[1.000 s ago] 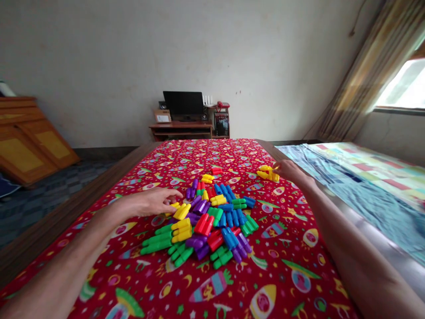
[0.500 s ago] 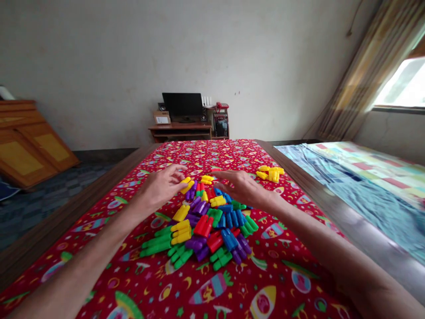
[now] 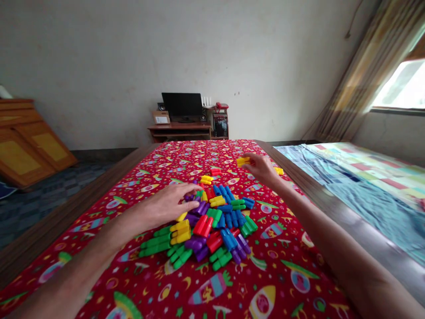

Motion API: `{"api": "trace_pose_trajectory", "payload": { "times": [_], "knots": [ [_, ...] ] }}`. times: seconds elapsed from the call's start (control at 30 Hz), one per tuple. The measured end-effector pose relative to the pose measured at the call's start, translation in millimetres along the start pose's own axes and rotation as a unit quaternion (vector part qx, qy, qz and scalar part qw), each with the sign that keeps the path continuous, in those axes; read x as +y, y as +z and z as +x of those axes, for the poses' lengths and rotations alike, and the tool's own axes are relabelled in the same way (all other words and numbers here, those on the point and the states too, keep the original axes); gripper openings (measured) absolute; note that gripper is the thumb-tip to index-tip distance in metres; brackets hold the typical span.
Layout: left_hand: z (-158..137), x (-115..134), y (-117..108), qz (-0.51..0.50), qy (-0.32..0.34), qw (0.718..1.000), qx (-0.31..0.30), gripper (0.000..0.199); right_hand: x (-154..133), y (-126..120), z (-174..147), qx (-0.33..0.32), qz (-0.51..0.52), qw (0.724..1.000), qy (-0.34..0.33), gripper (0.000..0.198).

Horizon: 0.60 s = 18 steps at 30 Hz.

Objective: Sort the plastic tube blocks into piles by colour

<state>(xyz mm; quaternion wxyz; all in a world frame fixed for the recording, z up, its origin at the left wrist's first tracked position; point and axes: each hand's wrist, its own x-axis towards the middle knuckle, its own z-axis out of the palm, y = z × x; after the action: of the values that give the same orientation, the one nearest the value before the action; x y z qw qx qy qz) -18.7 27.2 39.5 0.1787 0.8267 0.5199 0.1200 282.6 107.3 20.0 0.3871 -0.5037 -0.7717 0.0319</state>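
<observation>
My right hand (image 3: 262, 169) is closed on a yellow plastic building block (image 3: 243, 161), held by the fingertips over the far right of the cloth. Other yellow blocks (image 3: 279, 170) lie by its wrist, mostly hidden behind the hand. On the left of the pile, my left hand (image 3: 172, 201) hovers low with thumb and fingers apart, close to purple blocks (image 3: 201, 208). Beneath its thumb a yellow block (image 3: 181, 217) is partly covered. Around it are red blocks (image 3: 203, 226), green blocks (image 3: 181, 254) and blue blocks (image 3: 229, 239), jumbled together.
A red patterned cloth (image 3: 212, 292) covers the table, whose dark wooden edge (image 3: 312, 217) shows at right. A red block (image 3: 215, 171) lies beyond the pile. Further off are a monitor (image 3: 182, 106) on a desk, a wooden cabinet (image 3: 33, 141) and a bed (image 3: 372, 186).
My right hand has moved right and away from the pile, now carrying a yellow block. The left hand has come nearer over the purple blocks; the yellow block at its fingertips is gone from there.
</observation>
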Motion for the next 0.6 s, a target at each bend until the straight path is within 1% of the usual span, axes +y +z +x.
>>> {"api": "trace_pose_trajectory", "payload": {
  "times": [0.03,0.07,0.13,0.2,0.3,0.37,0.47,0.53,0.6],
  "knots": [
    [-4,-2,-3,0.045,0.005,0.999,-0.031,0.052,16,-7,2,0.005,-0.041,0.999,0.034,0.032],
    [-7,-4,-5,0.076,0.012,0.995,-0.061,0.053,31,-13,3,-0.002,-0.076,0.996,0.054,0.032],
    [-10,-10,-2,0.110,0.019,0.989,-0.101,0.053,54,-23,0,-0.014,-0.128,0.988,0.090,0.033],
    [-8,-15,5,0.125,0.025,0.986,-0.106,0.050,70,-27,-5,-0.033,-0.161,0.980,0.114,0.032],
    [-1,-16,13,0.125,0.031,0.988,-0.090,0.041,79,-26,-12,-0.062,-0.193,0.970,0.136,0.028],
    [2,-11,13,0.117,0.021,0.989,-0.084,0.035,79,-24,-13,-0.054,-0.206,0.966,0.147,0.029],
    [5,-3,5,0.089,0.007,0.993,-0.078,0.031,68,-24,-7,-0.009,-0.208,0.969,0.134,0.030],
    [7,0,0,0.052,-0.002,0.998,-0.042,0.030,51,-26,-2,-0.001,-0.193,0.976,0.099,0.029],
    [10,0,-3,-0.021,-0.012,0.999,0.032,0.031,26,-26,1,-0.024,-0.154,0.987,0.042,0.030]
  ]
}}
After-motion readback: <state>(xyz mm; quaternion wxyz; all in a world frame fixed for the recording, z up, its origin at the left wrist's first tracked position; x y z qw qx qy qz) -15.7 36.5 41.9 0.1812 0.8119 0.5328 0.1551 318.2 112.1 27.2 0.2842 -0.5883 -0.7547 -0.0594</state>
